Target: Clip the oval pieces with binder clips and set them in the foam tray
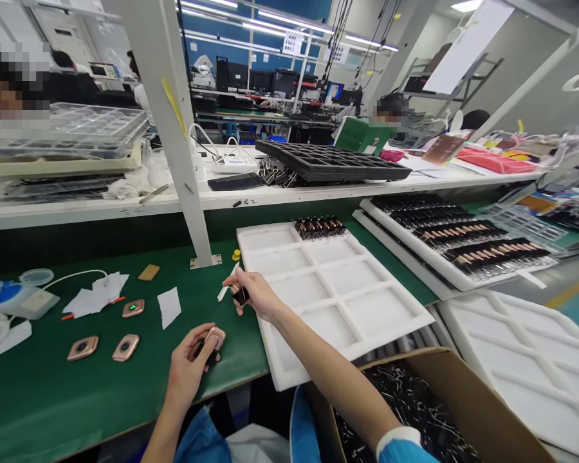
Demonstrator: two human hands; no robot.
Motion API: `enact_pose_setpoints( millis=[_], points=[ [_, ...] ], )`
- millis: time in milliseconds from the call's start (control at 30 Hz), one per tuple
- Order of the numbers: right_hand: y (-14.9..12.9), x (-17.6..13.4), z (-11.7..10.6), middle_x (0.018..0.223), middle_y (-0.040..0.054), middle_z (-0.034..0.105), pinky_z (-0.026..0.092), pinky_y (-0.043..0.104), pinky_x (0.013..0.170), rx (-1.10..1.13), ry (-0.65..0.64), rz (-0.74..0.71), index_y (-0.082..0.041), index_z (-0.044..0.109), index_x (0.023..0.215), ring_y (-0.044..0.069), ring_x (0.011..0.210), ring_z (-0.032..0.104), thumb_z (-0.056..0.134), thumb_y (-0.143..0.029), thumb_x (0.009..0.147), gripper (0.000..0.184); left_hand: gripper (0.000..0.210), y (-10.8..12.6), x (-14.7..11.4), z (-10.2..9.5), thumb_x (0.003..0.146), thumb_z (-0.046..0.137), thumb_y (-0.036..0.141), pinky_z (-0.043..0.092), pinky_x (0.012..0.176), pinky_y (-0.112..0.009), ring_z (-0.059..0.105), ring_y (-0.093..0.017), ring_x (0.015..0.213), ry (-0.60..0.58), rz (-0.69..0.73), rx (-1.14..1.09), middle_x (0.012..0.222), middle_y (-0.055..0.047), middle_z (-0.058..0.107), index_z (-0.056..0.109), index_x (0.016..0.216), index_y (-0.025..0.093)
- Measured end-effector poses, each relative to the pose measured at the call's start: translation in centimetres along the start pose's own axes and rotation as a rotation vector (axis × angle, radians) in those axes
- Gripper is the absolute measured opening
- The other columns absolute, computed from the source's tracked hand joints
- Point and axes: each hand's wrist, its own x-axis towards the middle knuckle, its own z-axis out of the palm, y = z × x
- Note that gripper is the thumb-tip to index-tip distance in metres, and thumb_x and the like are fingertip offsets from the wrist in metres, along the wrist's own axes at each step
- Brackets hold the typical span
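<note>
My left hand [190,360] is closed around a rose-gold watch case [216,337] above the green mat, thumb on its face; something dark shows beneath it. Slightly higher and to the right, my right hand [257,294] pinches a black binder clip [241,294], with a bit of gold colour beside it and a white strip [223,293] sticking out. Left of my hands lie more rose-gold watch cases: one [82,348], another [126,347], and a third [133,308] with a green light glowing on its back.
A white compartment tray [325,276] bears a row of clipped watch cases [321,227] at its far edge. Right of it are stacked trays [444,283] of clipped pieces. A cardboard box [482,399] of binder clips stands in front. A white post [174,128] rises from the bench.
</note>
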Motion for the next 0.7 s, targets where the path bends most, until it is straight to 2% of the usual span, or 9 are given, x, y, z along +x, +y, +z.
enact_pose_setpoints(
  millis=[200, 367, 433, 500, 633, 700],
  points=[
    [2.2, -0.9, -0.8, 0.084, 0.0038, 0.071, 0.037, 0.021, 0.052, -0.168, 0.019, 0.001, -0.019, 0.079, 0.1, 0.014, 0.073, 0.061, 0.072, -0.063, 0.081, 0.048, 0.045, -0.7, 0.1, -0.5, 0.081, 0.08, 0.046, 0.048, 0.048, -0.023, 0.067, -0.016, 0.062, 0.03, 0.06, -0.027, 0.097, -0.009, 0.077, 0.07, 0.115, 0.016],
    [2.9, -1.5, -0.7, 0.091, 0.0048, 0.075, 0.05, 0.031, 0.082, -0.131, -0.009, -0.019, -0.019, 0.079, 0.104, 0.018, 0.089, 0.067, 0.083, -0.051, 0.075, 0.044, 0.045, -1.3, 0.1, -0.6, 0.081, 0.081, 0.042, 0.054, 0.055, -0.027, 0.069, -0.018, 0.066, 0.085, 0.075, -0.101, 0.099, -0.009, 0.077, 0.07, 0.117, 0.016],
    [3.1, -1.5, -0.5, 0.095, 0.0045, 0.075, 0.05, 0.033, 0.086, -0.112, -0.019, -0.024, -0.02, 0.079, 0.106, 0.018, 0.089, 0.067, 0.085, -0.048, 0.072, 0.044, 0.045, -1.3, 0.1, -0.6, 0.081, 0.081, 0.04, 0.055, 0.058, -0.028, 0.069, -0.018, 0.066, 0.099, 0.073, -0.128, 0.099, -0.009, 0.077, 0.07, 0.117, 0.016],
    [3.3, -1.5, -0.5, 0.095, 0.0038, 0.074, 0.051, 0.03, 0.08, -0.105, -0.019, -0.035, -0.021, 0.078, 0.107, 0.016, 0.084, 0.066, 0.087, -0.046, 0.071, 0.045, 0.043, -1.2, 0.1, -0.6, 0.082, 0.081, 0.039, 0.057, 0.061, -0.029, 0.069, -0.018, 0.067, 0.106, 0.079, -0.148, 0.099, -0.008, 0.077, 0.07, 0.116, 0.016],
    [3.6, -1.3, -0.8, 0.091, 0.0038, 0.073, 0.045, 0.024, 0.056, -0.101, -0.01, -0.017, -0.02, 0.077, 0.109, 0.012, 0.068, 0.06, 0.086, -0.047, 0.072, 0.047, 0.039, -0.8, 0.1, -0.3, 0.083, 0.08, 0.037, 0.058, 0.066, -0.031, 0.069, -0.018, 0.068, 0.101, 0.099, -0.166, 0.096, -0.008, 0.077, 0.071, 0.114, 0.016],
    [3.6, -1.3, -1.1, 0.09, 0.0048, 0.073, 0.048, 0.025, 0.054, -0.091, -0.025, 0.007, -0.018, 0.077, 0.108, 0.012, 0.065, 0.06, 0.086, -0.047, 0.072, 0.047, 0.038, -0.6, 0.1, -0.2, 0.083, 0.08, 0.037, 0.058, 0.067, -0.032, 0.069, -0.019, 0.071, 0.103, 0.106, -0.17, 0.096, -0.008, 0.077, 0.071, 0.113, 0.016]
  ],
)
